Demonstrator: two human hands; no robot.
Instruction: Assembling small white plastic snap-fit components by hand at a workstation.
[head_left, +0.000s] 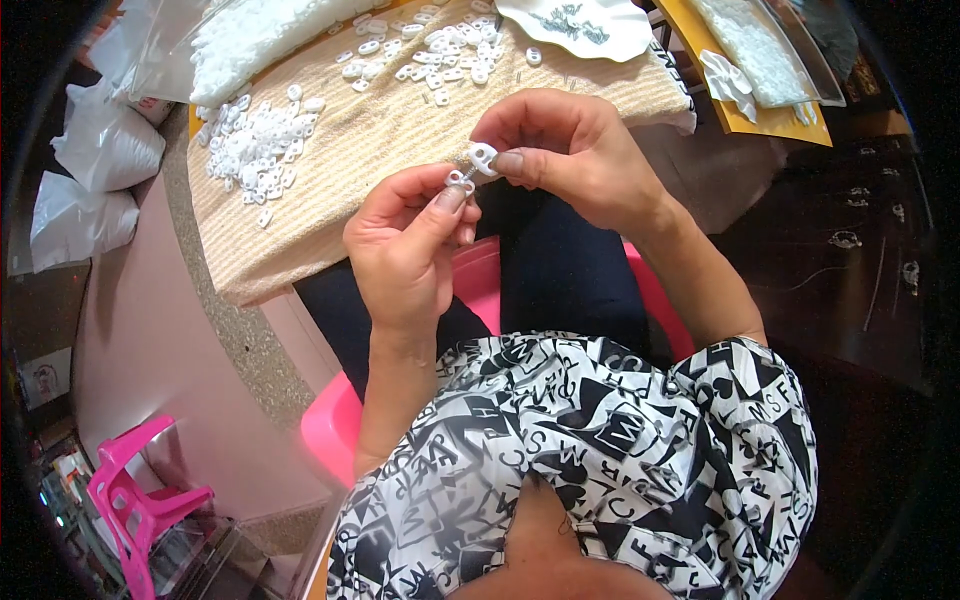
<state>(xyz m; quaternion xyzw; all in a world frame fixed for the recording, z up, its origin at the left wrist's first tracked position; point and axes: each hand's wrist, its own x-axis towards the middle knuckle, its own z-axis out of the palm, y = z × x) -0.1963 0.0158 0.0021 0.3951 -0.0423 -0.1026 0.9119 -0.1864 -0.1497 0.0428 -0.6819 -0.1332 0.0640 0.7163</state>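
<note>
My left hand point(405, 240) pinches a small white plastic piece point(460, 181) between thumb and fingertips. My right hand point(565, 150) grips a second white plastic piece point(484, 157) right beside it; the two pieces touch, and a thin metal part seems to join them. Both hands hover above my lap, at the near edge of a table covered by a beige towel point(360, 150). Several loose white pieces point(258, 145) lie in a heap on the towel's left; another scatter of white pieces point(440, 50) lies farther back.
A white dish point(590, 25) with small dark metal bits sits at the table's far side. Clear bags of white parts point(250, 35) lie at the back left, and a bag on a yellow tray point(760, 50) at the right. A pink stool point(140, 500) stands lower left; I sit on a pink seat point(335, 420).
</note>
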